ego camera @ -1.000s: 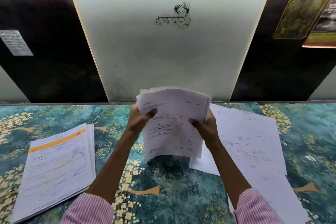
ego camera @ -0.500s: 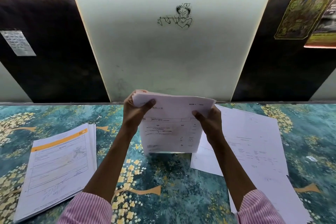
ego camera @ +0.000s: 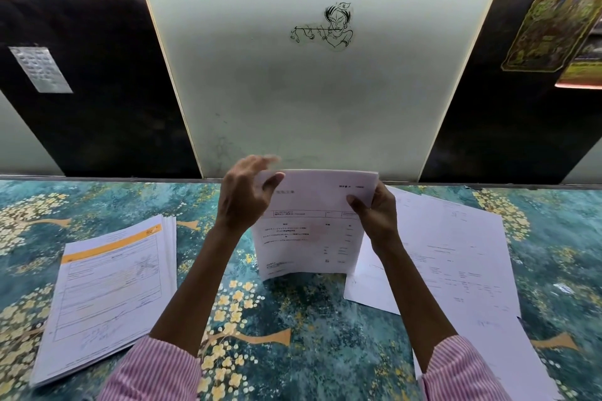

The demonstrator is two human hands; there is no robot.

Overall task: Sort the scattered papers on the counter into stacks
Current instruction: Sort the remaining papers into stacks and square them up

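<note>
Head view: the right hand point(ego camera: 374, 218) pinches the held sheets point(ego camera: 309, 231) at their right edge, thumb in front. The left hand point(ego camera: 246, 198) has its thumb on the top-left corner; fingers blurred, grip unclear. An orange-banded stack point(ego camera: 107, 296) lies left of the left fingers, loose papers point(ego camera: 456, 254) right of the right fingers.

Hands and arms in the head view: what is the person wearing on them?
Both arms wear sleeves with fine pink and white stripes: left sleeve, right sleeve. The forearms are uncovered beyond the sleeve ends. The left hand and right hand wear nothing: no gloves, rings or watch show.
</note>
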